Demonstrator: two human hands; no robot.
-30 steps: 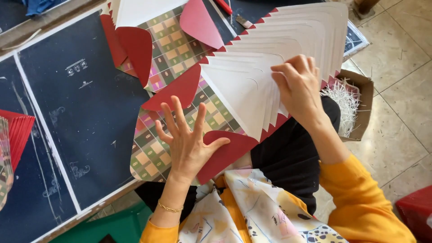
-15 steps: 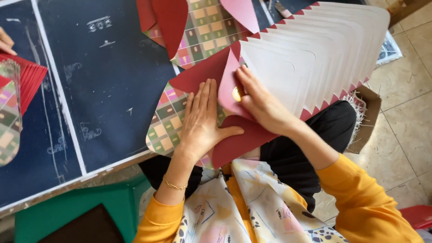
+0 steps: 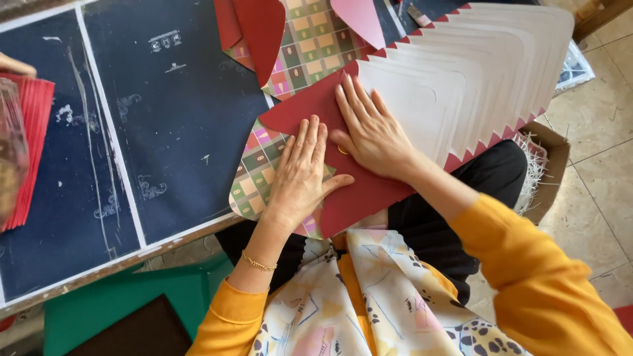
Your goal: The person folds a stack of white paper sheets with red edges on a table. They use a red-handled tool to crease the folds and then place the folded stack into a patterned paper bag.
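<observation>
Both hands lie flat on a dark red paper sheet (image 3: 310, 109) at the table's near edge. My left hand (image 3: 300, 171) presses its lower left part, fingers spread. My right hand (image 3: 372, 128) presses beside it, fingers together, a ring on one finger. The red sheet rests on a checked patterned sheet (image 3: 254, 178). Right of my right hand a fanned stack of white sheets with red edges (image 3: 475, 79) spreads out, overhanging the table.
Dark blue printed sheets (image 3: 178, 112) cover the table. A pile of red sheets (image 3: 33, 151) lies at the far left, with another person's fingertip above it. More red and pink pieces (image 3: 264, 26) lie at the top. A cardboard box with shredded paper (image 3: 544, 165) sits on the tiled floor.
My right hand came off the white fanned stack and folded the red sheet over to the left. Both hands now press it flat. The view shifted.
</observation>
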